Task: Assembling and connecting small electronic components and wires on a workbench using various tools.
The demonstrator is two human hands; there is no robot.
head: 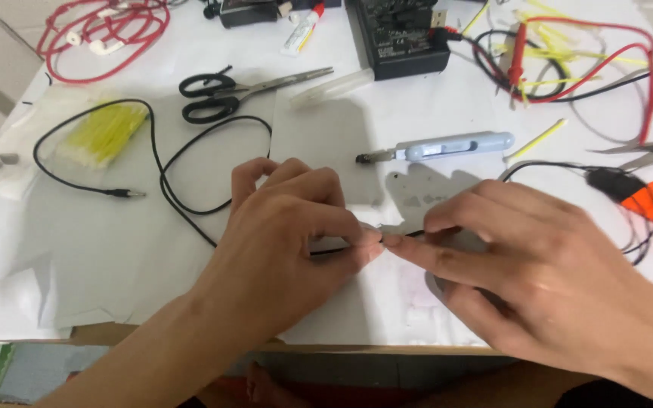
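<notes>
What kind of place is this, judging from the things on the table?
Probably a home electronics repair bench: a thin black cable pinched by both hands, a black-handled pair of scissors, red and black test leads, and a black boxy device.

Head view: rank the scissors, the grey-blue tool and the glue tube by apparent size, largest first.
1. Scissors
2. Grey-blue tool, close to the scissors in length, so this order is unsure
3. Glue tube, clearly smallest, though farthest from the camera

Single head-worn view, looking steeply down, close over the hands (387,242), white table (417,113) beyond
</notes>
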